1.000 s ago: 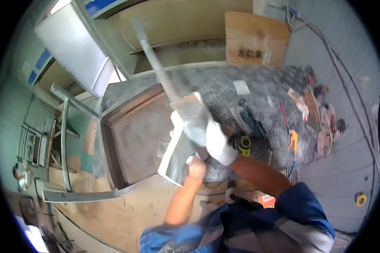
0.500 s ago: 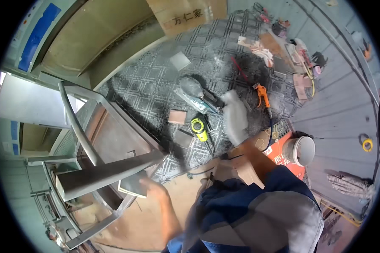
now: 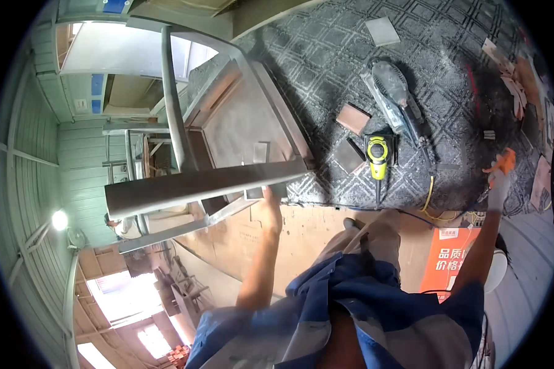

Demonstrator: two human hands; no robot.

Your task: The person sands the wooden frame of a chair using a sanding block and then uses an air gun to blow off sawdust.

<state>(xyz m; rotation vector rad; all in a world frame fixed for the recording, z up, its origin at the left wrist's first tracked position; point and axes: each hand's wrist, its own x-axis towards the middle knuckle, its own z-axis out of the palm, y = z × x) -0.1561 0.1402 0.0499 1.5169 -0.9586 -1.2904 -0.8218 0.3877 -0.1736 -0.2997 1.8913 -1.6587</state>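
Below the broad wooden rail (image 3: 209, 184) of a brown chair frame, my left hand (image 3: 269, 212) is closed on a dark rectangular sanding pad (image 3: 271, 191), partly hidden behind the rail. The chair's curved bar (image 3: 173, 104) and flat panel (image 3: 246, 117) lie beyond. Out at the right, my right hand (image 3: 498, 190), in a pale glove, is at an orange air blow gun (image 3: 505, 161) and appears closed on it. Its fingers are small and partly smeared. A dark hose runs from the gun toward my legs.
A yellow-green sander (image 3: 377, 155) and a grey sander (image 3: 393, 89) lie on the dusty patterned carpet (image 3: 326, 67). Near them are a brown block (image 3: 353, 118) and a pale square sheet (image 3: 383, 31). A red printed board (image 3: 443, 255) and a white bucket (image 3: 497, 270) stand at the right.
My right hand has moved right, from near the sanders to the orange blow gun, which now sits at a different angle. My view has swung left. The left hand keeps the pad by the chair.
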